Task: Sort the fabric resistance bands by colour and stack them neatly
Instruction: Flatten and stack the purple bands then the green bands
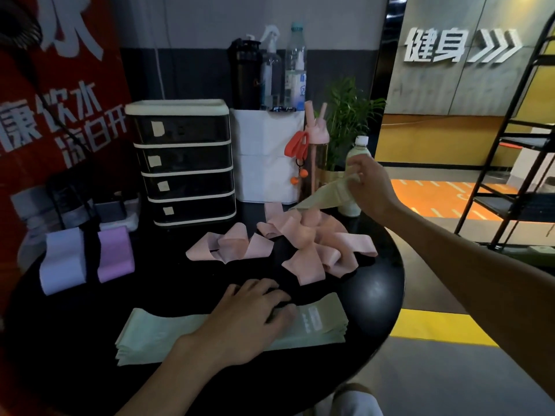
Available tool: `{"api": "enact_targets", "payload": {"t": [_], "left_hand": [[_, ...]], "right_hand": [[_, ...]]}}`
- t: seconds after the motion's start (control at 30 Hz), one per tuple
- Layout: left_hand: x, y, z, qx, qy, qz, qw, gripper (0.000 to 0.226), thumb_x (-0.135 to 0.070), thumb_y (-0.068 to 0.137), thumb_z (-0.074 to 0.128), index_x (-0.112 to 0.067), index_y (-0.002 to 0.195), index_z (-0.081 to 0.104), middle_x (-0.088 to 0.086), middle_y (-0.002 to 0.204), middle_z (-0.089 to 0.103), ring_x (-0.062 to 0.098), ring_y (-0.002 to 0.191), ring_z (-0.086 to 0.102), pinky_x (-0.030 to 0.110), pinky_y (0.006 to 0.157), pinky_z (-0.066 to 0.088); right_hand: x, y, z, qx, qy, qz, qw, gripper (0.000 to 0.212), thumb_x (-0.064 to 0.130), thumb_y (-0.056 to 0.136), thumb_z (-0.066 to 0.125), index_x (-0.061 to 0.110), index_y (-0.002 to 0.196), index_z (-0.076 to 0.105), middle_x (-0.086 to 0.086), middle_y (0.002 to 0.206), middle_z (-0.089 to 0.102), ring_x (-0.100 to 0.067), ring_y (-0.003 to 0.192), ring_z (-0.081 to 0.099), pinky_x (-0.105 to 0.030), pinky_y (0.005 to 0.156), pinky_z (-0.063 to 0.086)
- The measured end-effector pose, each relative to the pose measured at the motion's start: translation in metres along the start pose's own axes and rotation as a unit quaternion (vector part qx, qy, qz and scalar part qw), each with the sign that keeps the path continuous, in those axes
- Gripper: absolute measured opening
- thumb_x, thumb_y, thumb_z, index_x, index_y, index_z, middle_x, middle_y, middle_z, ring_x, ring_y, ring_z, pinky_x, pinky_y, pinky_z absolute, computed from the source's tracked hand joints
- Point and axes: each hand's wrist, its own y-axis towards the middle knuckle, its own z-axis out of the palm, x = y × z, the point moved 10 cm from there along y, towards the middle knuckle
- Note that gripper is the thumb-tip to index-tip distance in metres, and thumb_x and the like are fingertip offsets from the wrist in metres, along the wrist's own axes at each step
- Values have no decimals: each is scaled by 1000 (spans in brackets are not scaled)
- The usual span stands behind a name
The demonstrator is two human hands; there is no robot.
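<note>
Green fabric bands lie in a flat stack (pixel 318 324) under the left hand (pixel 255 313), whose straight, spread fingers press down on it. With the arm stretched forward, the right hand (pixel 372 187) is raised beyond it and pinches one end of a pale green band (pixel 324 195). That band slopes down toward the loose pink bands (pixel 300 238) heaped between the two hands. Well left of the left hand, a lavender stack (pixel 61 259) and a purple stack (pixel 115 255) sit side by side. Beyond them stands a dark drawer unit (pixel 186 163), its contents unseen. The white box (pixel 267 154) beside it holds a black bottle (pixel 244 76) and a spray bottle (pixel 270 70). All of this rests on a round black tabletop (pixel 375 292) above a grey floor (pixel 450 379).
</note>
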Motion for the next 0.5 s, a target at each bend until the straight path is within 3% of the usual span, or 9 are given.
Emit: {"api": "enact_targets", "payload": {"t": [0.1,0.2,0.33,0.4,0.47,0.5], "left_hand": [[-4,-3,-22,-42,-44,10,998,59,-67,91,15,-39,121,57,-25,127,46,0,126,37,33,103,30],[-11,-7,-73,-166,-102,54,979,43,-60,93,27,-37,105,62,-21,111,59,3,110,52,38,95,41],[-5,-6,-143,-287,-244,64,924,16,-35,98,53,-35,110,64,-13,107,66,0,101,61,27,88,49],[2,-2,-171,-321,-303,52,896,17,-23,99,57,-26,115,62,-9,110,66,1,102,61,22,87,49],[12,4,-187,-329,-348,32,878,24,-22,99,58,-22,123,59,-7,119,63,3,105,60,19,85,50],[16,8,-189,-318,-370,27,872,31,-23,98,59,-20,129,56,-5,123,61,2,106,60,16,84,51]], "right_hand": [[42,0,-8,-7,-7,-41,999,41,-8,83,40,13,115,55,-1,93,57,-10,75,52,-16,57,40],[88,-6,-11,-4,-5,-102,995,41,-6,87,40,18,117,54,1,92,60,-13,72,54,-21,54,43],[144,-19,-5,29,-4,-174,984,38,-2,91,44,20,120,52,6,93,59,-10,86,56,-22,71,47],[168,-28,1,59,10,-203,977,37,-3,90,45,19,121,50,10,91,59,-9,87,57,-28,79,50],[187,-37,7,86,23,-221,971,38,-2,91,46,23,120,48,10,91,62,-13,95,61,-44,94,49],[194,-42,9,95,31,-226,969,38,-2,91,47,23,119,47,8,92,63,-16,95,63,-47,95,49]]}}
